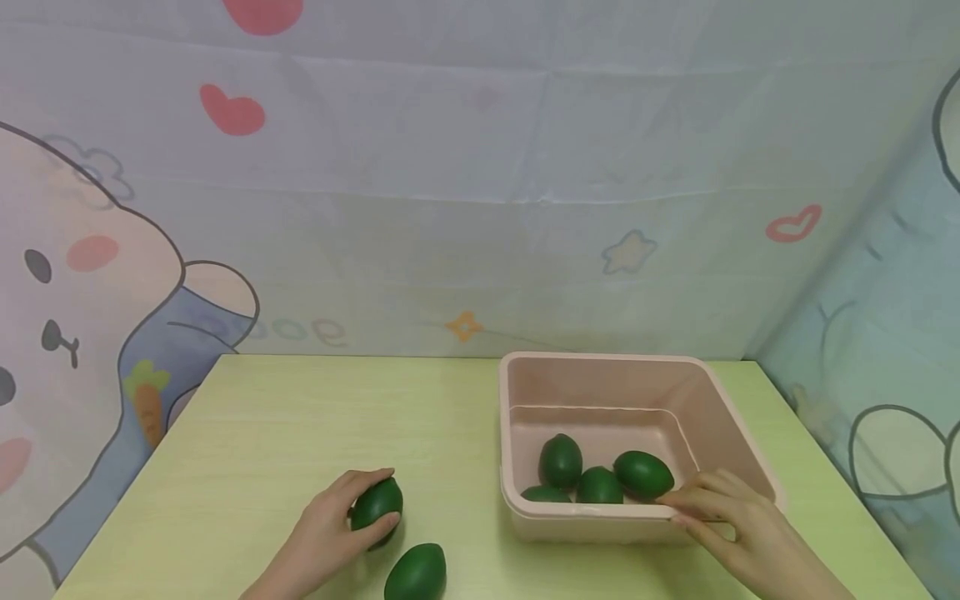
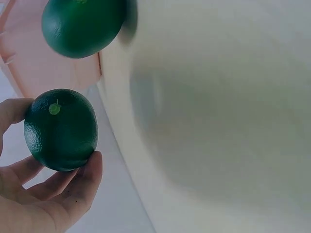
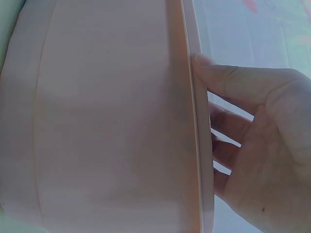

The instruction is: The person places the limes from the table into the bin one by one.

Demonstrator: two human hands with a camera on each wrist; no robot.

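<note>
My left hand [image 1: 324,527] holds a dark green lime [image 1: 377,510] between thumb and fingers over the left part of the table. In the left wrist view the same lime [image 2: 60,130] shows its pale stem scar. Another lime [image 1: 417,572] lies on the table just in front of that hand. With thumb and fingers, my right hand [image 1: 738,521] pinches the front rim of a pale pink plastic bin [image 1: 600,510], near its right corner. Several limes [image 1: 561,461] lie inside against the bin's front wall, which partly hides some. The right wrist view shows the bin's outside [image 3: 112,116].
The light yellow-green table [image 1: 300,417] carries the bin on its right side. A printed cloth [image 1: 420,167] with hearts and a cartoon animal hangs behind the table's back edge and along the right.
</note>
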